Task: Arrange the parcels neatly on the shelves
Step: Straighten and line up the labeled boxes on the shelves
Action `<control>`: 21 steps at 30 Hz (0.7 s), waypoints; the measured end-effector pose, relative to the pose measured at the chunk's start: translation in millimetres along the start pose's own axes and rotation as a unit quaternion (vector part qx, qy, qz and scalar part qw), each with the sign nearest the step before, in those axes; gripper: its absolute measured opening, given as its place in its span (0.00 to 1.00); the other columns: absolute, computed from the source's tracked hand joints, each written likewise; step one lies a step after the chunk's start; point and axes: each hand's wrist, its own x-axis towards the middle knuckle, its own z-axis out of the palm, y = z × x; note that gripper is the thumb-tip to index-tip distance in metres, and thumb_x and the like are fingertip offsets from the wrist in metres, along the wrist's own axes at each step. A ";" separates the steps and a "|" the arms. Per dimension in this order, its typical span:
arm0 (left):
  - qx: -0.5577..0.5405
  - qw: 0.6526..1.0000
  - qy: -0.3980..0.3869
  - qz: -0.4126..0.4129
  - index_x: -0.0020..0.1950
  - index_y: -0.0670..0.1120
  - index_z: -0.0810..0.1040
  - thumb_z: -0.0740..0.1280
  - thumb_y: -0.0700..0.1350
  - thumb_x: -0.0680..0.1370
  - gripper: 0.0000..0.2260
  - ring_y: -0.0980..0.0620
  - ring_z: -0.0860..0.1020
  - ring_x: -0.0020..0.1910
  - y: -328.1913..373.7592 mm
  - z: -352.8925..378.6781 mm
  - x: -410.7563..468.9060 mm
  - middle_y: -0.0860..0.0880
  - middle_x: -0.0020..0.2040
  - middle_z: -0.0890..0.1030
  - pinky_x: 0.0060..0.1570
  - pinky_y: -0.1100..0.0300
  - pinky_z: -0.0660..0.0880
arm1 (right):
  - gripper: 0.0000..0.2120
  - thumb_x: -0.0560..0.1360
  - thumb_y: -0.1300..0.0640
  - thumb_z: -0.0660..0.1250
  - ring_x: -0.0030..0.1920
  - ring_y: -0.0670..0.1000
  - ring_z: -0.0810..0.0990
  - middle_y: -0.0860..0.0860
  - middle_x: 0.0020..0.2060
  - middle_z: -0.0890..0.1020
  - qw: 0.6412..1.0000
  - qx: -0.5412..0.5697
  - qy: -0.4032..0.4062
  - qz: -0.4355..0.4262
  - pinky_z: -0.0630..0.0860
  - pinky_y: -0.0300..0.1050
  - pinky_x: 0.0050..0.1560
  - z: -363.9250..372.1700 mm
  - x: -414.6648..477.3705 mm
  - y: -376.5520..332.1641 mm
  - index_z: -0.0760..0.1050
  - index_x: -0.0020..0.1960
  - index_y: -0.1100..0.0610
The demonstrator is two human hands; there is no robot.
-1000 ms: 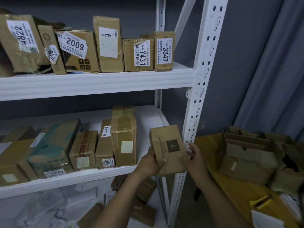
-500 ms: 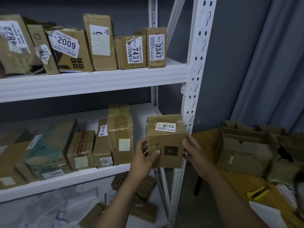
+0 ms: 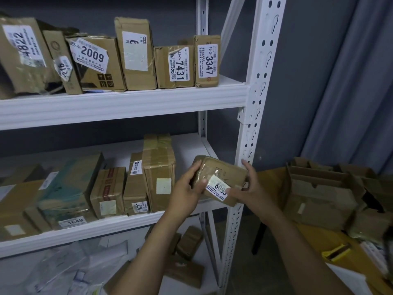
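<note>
I hold a small brown cardboard parcel (image 3: 221, 173) with a white numbered label between both hands, at the right end of the middle shelf (image 3: 119, 226). My left hand (image 3: 187, 188) grips its left side and my right hand (image 3: 248, 188) its right side and lower edge. The parcel is tilted, label facing me. To its left a tall taped parcel (image 3: 159, 175) stands on the same shelf, with a gap between them. The upper shelf (image 3: 127, 103) carries a row of labelled parcels, ending with parcel 3347 (image 3: 207, 60).
A white perforated upright (image 3: 253, 124) stands just right of my hands. Several empty cardboard boxes (image 3: 323, 192) lie on a yellow table (image 3: 314, 241) at the right. Plastic mailers (image 3: 63, 271) and small parcels (image 3: 187, 250) fill the bottom shelf. A grey curtain (image 3: 357, 81) hangs behind.
I have turned the parcel over in my hands, so its label now faces me low on the front, and moved it a little further in over the middle shelf's right end.
</note>
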 end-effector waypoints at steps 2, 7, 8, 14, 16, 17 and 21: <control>0.046 0.998 -0.011 0.038 0.70 0.59 0.67 0.64 0.42 0.80 0.22 0.57 0.70 0.68 -2.7 -0.8 9.7 0.53 0.71 0.71 0.63 0.67 0.70 | 0.31 0.70 0.59 0.75 0.55 0.51 0.78 0.49 0.62 0.72 1.000 -0.007 0.010 0.001 0.81 0.44 0.45 6.0 3.3 8.5 0.64 0.68 0.47; 0.177 0.980 -0.076 0.050 0.70 0.52 0.73 0.66 0.38 0.78 0.21 0.54 0.58 0.75 -9.7 5.8 23.0 0.53 0.75 0.65 0.72 0.60 0.55 | 0.26 0.70 0.47 0.74 0.53 0.46 0.78 0.50 0.59 0.76 0.989 -0.139 0.015 0.046 0.79 0.45 0.49 19.1 17.3 34.5 0.68 0.62 0.52; 0.200 0.975 -0.085 0.038 0.70 0.51 0.72 0.68 0.37 0.77 0.23 0.53 0.59 0.75 -11.0 6.5 22.5 0.52 0.76 0.64 0.72 0.59 0.56 | 0.28 0.70 0.47 0.74 0.54 0.46 0.78 0.49 0.60 0.76 0.989 -0.142 0.001 0.045 0.79 0.48 0.53 20.4 18.3 36.5 0.65 0.64 0.50; 0.325 0.930 -0.010 0.171 0.70 0.48 0.73 0.69 0.34 0.74 0.25 0.47 0.69 0.70 -10.0 -12.7 11.1 0.48 0.71 0.71 0.67 0.55 0.67 | 0.46 0.72 0.55 0.73 0.70 0.47 0.62 0.46 0.72 0.59 0.963 -0.247 -0.018 -0.108 0.65 0.47 0.66 26.3 29.0 28.8 0.45 0.76 0.37; 0.398 0.886 0.068 0.229 0.67 0.46 0.75 0.72 0.32 0.70 0.26 0.43 0.71 0.68 -10.2 -27.4 13.9 0.44 0.67 0.75 0.66 0.50 0.66 | 0.37 0.74 0.56 0.71 0.75 0.51 0.55 0.47 0.77 0.52 0.948 -0.300 -0.022 -0.104 0.61 0.51 0.71 27.8 38.1 27.5 0.55 0.76 0.43; 0.440 0.863 0.100 0.228 0.67 0.46 0.75 0.73 0.33 0.69 0.27 0.41 0.70 0.68 -10.2 -35.4 16.3 0.44 0.66 0.76 0.67 0.47 0.64 | 0.34 0.74 0.56 0.70 0.75 0.52 0.55 0.48 0.77 0.52 0.946 -0.308 -0.025 -0.095 0.60 0.53 0.73 28.9 42.7 27.7 0.59 0.75 0.45; 0.503 0.839 0.141 0.155 0.71 0.48 0.72 0.76 0.44 0.70 0.30 0.40 0.67 0.70 -17.1 -65.4 21.3 0.44 0.69 0.73 0.69 0.39 0.64 | 0.31 0.73 0.58 0.72 0.74 0.52 0.61 0.49 0.77 0.56 0.951 -0.287 -0.051 -0.100 0.64 0.57 0.72 35.0 56.8 24.9 0.65 0.72 0.46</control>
